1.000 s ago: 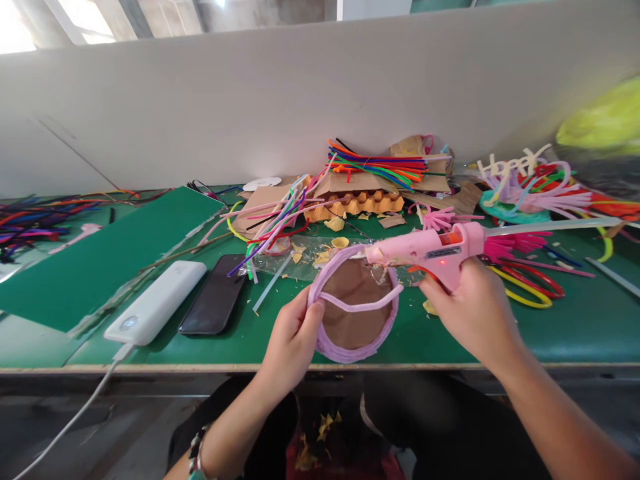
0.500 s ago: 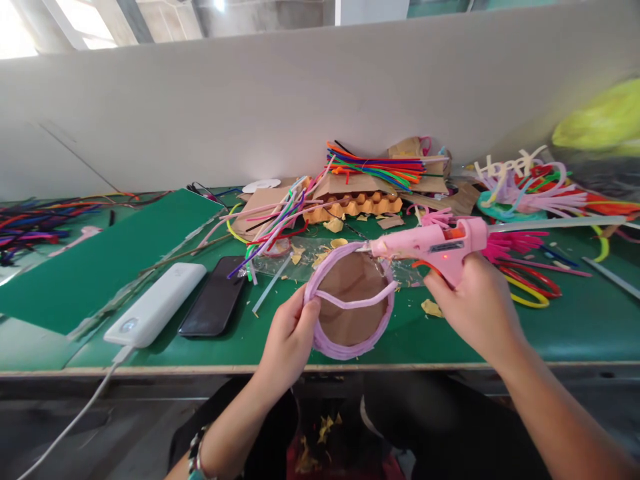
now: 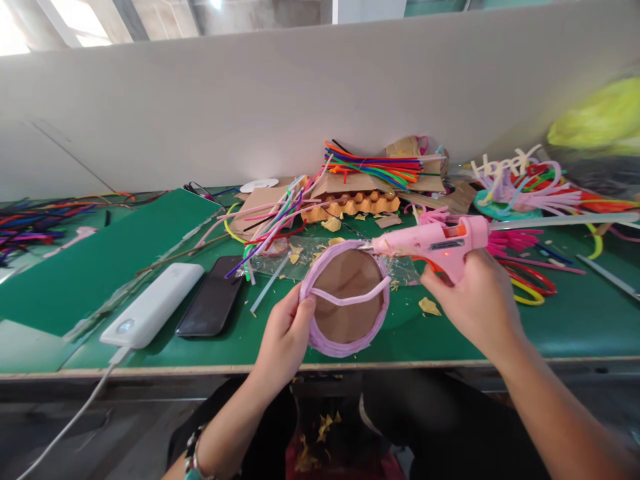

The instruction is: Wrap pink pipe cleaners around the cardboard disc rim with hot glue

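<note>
My left hand (image 3: 285,337) pinches the left rim of a round brown cardboard basket (image 3: 345,300) wrapped in lilac pipe cleaners, with a lilac strand arched across it. It is held just above the green table (image 3: 440,333) near the front edge. My right hand (image 3: 473,303) grips a pink hot glue gun (image 3: 433,243) with a clear glue stick sticking out at the back. The gun's nozzle touches the basket's upper right rim.
A white power bank (image 3: 153,303) with a cable and a black phone (image 3: 213,297) lie to the left. Piles of coloured pipe cleaners (image 3: 375,163), cardboard, an egg carton (image 3: 355,203) and pink and red craft pieces (image 3: 530,193) crowd the back and right. A green sheet (image 3: 95,260) lies left.
The glue gun's nozzle has moved from above the basket's right side to its upper right rim. The basket shifted slightly left and up in my left hand.
</note>
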Motion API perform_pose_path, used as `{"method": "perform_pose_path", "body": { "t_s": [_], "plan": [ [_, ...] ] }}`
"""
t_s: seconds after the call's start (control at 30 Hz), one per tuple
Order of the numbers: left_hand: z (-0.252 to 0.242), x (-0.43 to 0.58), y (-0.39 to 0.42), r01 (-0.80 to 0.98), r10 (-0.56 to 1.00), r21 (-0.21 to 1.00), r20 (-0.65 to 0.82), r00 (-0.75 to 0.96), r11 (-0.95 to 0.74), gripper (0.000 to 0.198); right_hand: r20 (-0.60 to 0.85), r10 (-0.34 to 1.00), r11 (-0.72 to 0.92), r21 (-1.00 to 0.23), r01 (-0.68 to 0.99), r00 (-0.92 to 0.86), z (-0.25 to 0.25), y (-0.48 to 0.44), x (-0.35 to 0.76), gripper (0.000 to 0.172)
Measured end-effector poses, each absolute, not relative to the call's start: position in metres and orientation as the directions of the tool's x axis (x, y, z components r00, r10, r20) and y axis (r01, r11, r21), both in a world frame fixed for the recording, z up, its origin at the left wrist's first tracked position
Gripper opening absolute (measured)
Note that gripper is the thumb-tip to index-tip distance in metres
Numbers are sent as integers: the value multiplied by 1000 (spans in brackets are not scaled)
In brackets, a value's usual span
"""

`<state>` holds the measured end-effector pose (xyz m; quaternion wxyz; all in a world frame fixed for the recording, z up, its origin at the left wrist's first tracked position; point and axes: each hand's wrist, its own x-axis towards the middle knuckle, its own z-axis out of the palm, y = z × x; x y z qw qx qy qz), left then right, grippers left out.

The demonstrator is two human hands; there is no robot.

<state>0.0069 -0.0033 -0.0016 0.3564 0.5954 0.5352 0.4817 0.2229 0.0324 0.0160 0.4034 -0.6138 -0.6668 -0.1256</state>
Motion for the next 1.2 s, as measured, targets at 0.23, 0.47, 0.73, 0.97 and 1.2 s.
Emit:
{"method": "perform_pose_path", "body": {
  "t_s": [0.23,0.47,0.73,0.97,1.2],
  "plan": [
    [-1,5,-4,323,981,931,191,-38,-169,35,674,732,186,-338,923,100,17,32,224,6],
    [-1,6,-4,317,979,932,199,-40,-177,34,678,729,177,-324,929,98,16,33,225,5],
    [-3,4,-3,335,978,926,202,-45,-176,33,676,731,178,-315,932,89,16,34,226,5],
    [-5,2,-2,360,978,915,205,-32,-180,29,676,733,168,-292,942,79,14,34,227,7],
    [-6,0,0,343,978,924,202,-55,-171,31,645,758,124,-289,949,97,18,32,225,7]
  ]
}}
